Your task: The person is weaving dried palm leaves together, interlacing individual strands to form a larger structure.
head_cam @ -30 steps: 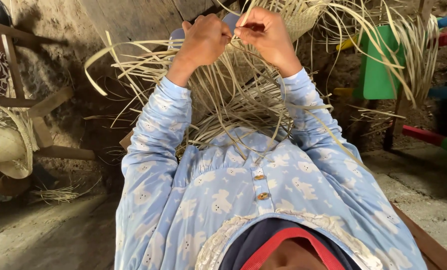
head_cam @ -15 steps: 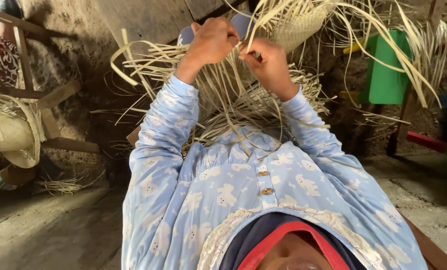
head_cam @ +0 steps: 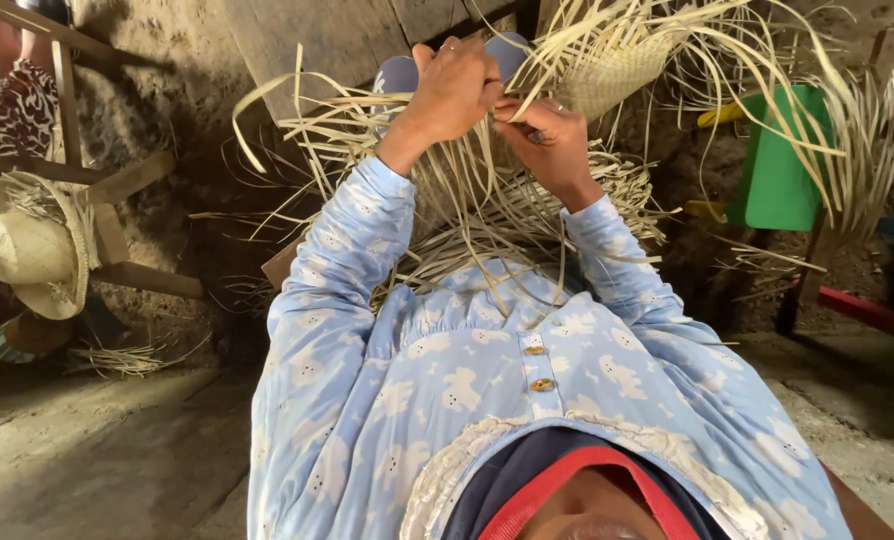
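A dim earthen floor (head_cam: pixel 97 450) carries a wooden chair frame (head_cam: pixel 87 190) at left and a green plastic chair (head_cam: pixel 782 160) at right.

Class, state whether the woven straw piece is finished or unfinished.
Unfinished: the woven straw piece has loose strands fanning from its edge.

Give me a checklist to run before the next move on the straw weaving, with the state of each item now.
1. Left hand closed on straw strips: ok, fist is shut around them.
2. Right hand on the strips: ok, fingers pinch strands just below the left hand.
3. Both hands close together at the work: ok, they touch or nearly touch.
4. Woven piece within reach: ok, it sits just right of the hands.
5. Loose strips free of tangles: cannot tell, they cross and fan out in all directions.
6. Which strand each grip holds: cannot tell, fingers hide it.
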